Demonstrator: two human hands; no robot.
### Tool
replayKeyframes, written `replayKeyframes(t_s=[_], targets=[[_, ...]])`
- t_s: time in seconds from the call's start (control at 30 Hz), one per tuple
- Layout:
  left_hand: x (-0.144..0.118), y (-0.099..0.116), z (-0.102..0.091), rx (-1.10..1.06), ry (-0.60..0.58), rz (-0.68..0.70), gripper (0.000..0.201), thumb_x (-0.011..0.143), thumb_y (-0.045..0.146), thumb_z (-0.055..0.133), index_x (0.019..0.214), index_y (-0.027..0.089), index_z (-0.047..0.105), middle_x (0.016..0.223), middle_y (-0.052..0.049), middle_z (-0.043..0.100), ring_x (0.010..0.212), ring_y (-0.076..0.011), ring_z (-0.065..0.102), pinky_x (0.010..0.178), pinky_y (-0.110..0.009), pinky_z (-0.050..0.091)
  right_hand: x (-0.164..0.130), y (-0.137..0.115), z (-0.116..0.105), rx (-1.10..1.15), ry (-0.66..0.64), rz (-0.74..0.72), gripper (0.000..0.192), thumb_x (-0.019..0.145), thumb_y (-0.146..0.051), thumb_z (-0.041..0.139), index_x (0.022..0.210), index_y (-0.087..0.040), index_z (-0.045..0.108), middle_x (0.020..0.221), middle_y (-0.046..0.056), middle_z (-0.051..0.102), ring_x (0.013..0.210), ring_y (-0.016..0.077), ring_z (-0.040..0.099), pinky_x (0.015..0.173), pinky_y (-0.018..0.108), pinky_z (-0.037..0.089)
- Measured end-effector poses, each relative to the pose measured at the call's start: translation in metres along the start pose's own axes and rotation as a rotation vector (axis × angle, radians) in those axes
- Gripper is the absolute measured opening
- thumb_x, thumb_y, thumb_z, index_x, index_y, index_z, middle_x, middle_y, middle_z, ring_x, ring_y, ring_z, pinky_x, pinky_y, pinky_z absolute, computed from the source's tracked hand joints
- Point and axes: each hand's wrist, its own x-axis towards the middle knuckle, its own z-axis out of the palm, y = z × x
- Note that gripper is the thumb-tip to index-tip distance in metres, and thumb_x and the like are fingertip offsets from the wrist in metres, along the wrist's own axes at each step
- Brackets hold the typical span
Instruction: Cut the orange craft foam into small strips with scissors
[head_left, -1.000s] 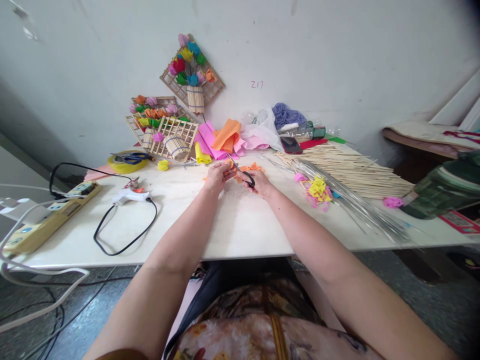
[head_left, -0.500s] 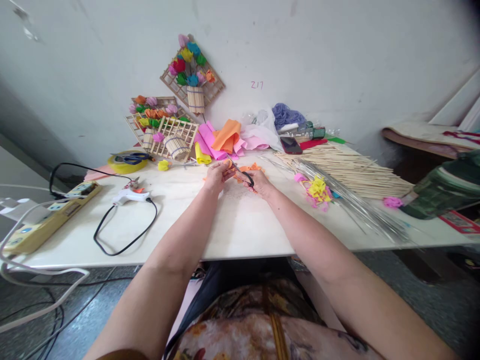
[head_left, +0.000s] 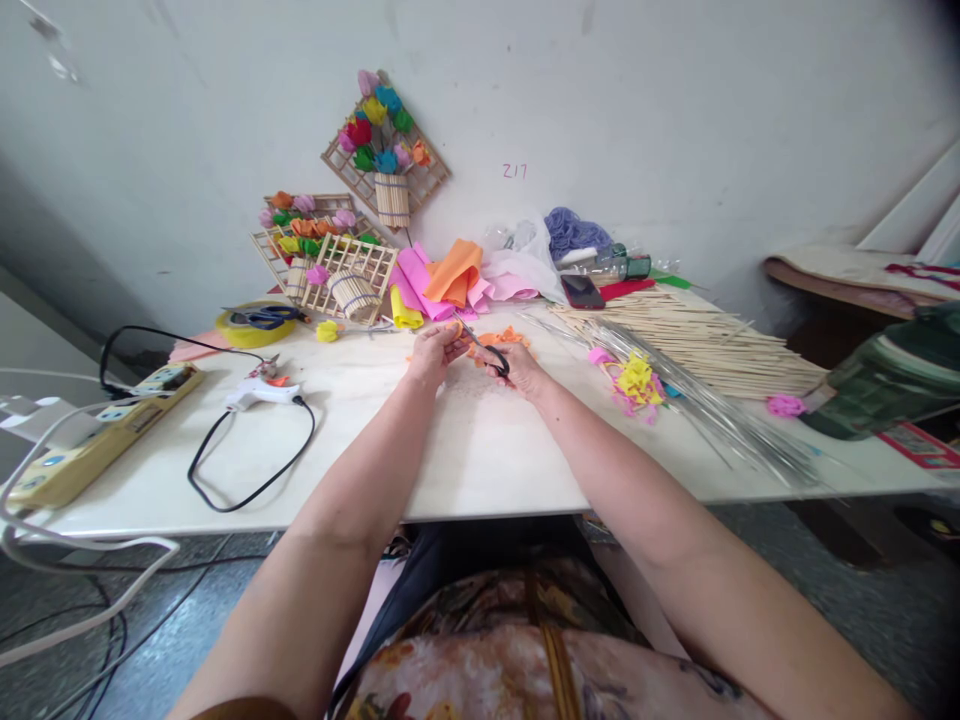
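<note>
- Your right hand (head_left: 517,364) grips the scissors (head_left: 492,348), which slant toward the far left.
- Your left hand (head_left: 438,352), nearer their tips, pinches some orange paper (head_left: 458,326).

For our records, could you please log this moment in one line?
left hand: holds orange paper; right hand: holds scissors; table: orange scraps

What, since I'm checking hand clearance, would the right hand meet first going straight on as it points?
Probably the left hand, close ahead beside the blades of the scissors in the right hand, though depth is unclear.
</note>
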Motion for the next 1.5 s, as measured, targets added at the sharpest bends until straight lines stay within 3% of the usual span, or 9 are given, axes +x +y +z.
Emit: replayKeyframes(t_s=[0.7,0.97,1.1,1.2,1.5], targets=[[-0.0010,0.0007,-0.0022,0.056,-0.060,-0.013,0.027,0.067,0.031,0.085,0.080,0.015,0.067,0.073,-0.004,0.072,0.068,-0.0144,0.070,0.074,-0.027,0.056,-0.0003,-0.0008,0.0005,-0.023,0.040,0.002,0.029,0.084,-0.034,0.075,0.069,-0.016,0.058,0.047,-0.006,0.047,0.034,0.0035,0.034,0.030,0.016,0.024],[0.0005,0.0005,-0.0010,-0.034,-0.014,0.018,0.017,0.068,0.022,0.081,0.076,0.015,0.068,0.072,-0.003,0.071,0.065,-0.0108,0.066,0.074,-0.025,0.055,0.0050,0.0049,-0.0001,-0.024,0.017,0.033,0.024,0.087,-0.025,0.070,0.069,-0.014,0.059,0.049,-0.004,0.057,0.032,0.0042,0.042,0.032,0.015,0.030],[-0.0021,0.0017,0.0013,-0.033,-0.017,0.030,0.018,0.067,0.021,0.082,0.074,0.015,0.067,0.070,-0.001,0.069,0.063,-0.0104,0.065,0.072,-0.024,0.054,0.0030,0.0032,-0.0009,-0.022,-0.020,0.054,0.023,0.088,-0.021,0.069,0.069,-0.014,0.058,0.051,-0.001,0.060,0.035,0.0065,0.051,0.028,0.015,0.021],[-0.0034,0.0025,0.0015,-0.004,-0.024,0.030,0.020,0.067,0.023,0.083,0.076,0.015,0.067,0.070,-0.001,0.069,0.063,-0.0101,0.065,0.073,-0.024,0.054,0.0025,0.0021,-0.0030,-0.017,-0.018,0.066,0.025,0.089,-0.022,0.069,0.068,-0.014,0.058,0.049,-0.003,0.057,0.032,0.0041,0.045,0.028,0.014,0.019],[-0.0043,0.0008,0.0014,0.020,-0.075,0.044,0.020,0.066,0.025,0.085,0.074,0.015,0.068,0.070,-0.003,0.069,0.064,-0.0113,0.064,0.073,-0.026,0.054,-0.0014,-0.0028,-0.0074,0.050,-0.030,0.066,0.022,0.094,-0.033,0.064,0.087,-0.013,0.067,0.051,-0.003,0.059,0.033,0.0035,0.045,0.028,0.013,0.021]])
